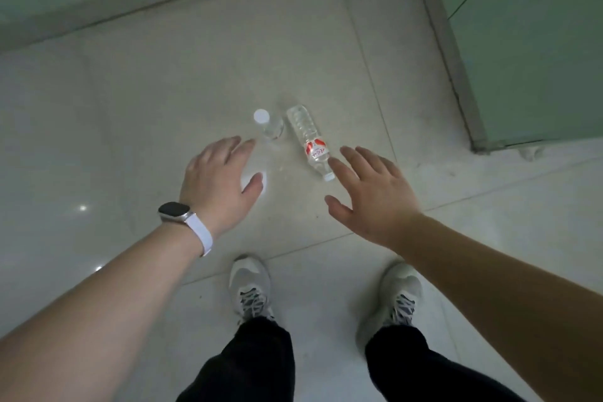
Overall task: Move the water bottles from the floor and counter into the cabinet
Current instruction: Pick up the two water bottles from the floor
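Forearms bare, we stood bent over the pale tiled floor [130, 108], both hands spread wide, palms down, holding nothing. Our left hand [217, 179], with a watch [174, 211] on a white strap at the wrist, hovered just beside the upright bottle [269, 126], fingers straight and thumb set apart. It did not appear to touch the bottle. Our right hand [372, 192], fingers fanned, hung over the neck end of the fallen bottle [310, 140], whose white cap pointed back toward us. We could not tell whether a fingertip met the plastic.

One hand was set to each bottle, which we judged a sign that both were to be lifted in a single stoop. The palms faced down because the bottles sat low, close together on the same tile. The fallen bottle offered its narrow shoulder as the nearest hold. The upright one offered only its cap and sides from above.

By our count there were two clear bottles, each with a white cap, and only the fallen one showed a red-and-white label. There were also two open hands, one watch and two grey shoes [250, 287] below dark trousers [241, 365]. Two green panels [538, 42] edged the floor, though we could not say whether either belonged to the cabinet. No counter showed.
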{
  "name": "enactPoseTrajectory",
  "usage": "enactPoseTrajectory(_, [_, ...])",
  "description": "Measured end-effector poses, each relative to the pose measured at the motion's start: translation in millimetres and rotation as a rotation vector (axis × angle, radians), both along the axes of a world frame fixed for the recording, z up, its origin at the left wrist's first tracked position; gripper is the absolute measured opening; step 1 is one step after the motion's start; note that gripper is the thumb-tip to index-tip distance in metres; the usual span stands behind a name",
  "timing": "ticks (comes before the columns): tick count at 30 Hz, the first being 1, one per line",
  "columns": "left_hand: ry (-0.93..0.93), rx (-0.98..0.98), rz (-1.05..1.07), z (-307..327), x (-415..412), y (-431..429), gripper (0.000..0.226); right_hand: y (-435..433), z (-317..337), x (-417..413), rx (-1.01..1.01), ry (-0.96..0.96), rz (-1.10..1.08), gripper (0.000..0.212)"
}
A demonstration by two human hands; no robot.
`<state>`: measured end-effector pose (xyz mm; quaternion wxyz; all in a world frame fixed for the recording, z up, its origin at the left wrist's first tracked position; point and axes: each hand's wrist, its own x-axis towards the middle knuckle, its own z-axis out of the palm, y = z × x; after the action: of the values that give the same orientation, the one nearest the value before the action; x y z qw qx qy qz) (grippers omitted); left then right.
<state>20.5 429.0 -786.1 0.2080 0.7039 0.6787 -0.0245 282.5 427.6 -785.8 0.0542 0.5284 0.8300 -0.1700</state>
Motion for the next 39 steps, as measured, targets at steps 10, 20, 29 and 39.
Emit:
enactPoseTrajectory(10, [-0.379,-0.070,0.367,-193,-17,35,0.079,37,-193,11,-0.072,-0.023,0.041,0.066])
enactPoseTrajectory(20, [-0.591,-0.014,0.354,-267,-10,58,0.074,28,-301,-8,-0.178,0.066,-0.243,0.076])
enactPoseTrajectory(29, [-0.703,0.179,0.522,-279,9,76,0.066,39,-313,-33,-0.205,0.254,-0.529,0.080])
enactPoseTrajectory(39, [-0.762,0.207,0.545,-280,12,81,0.056,59,-269,-17,-0.097,0.335,-0.621,0.070])
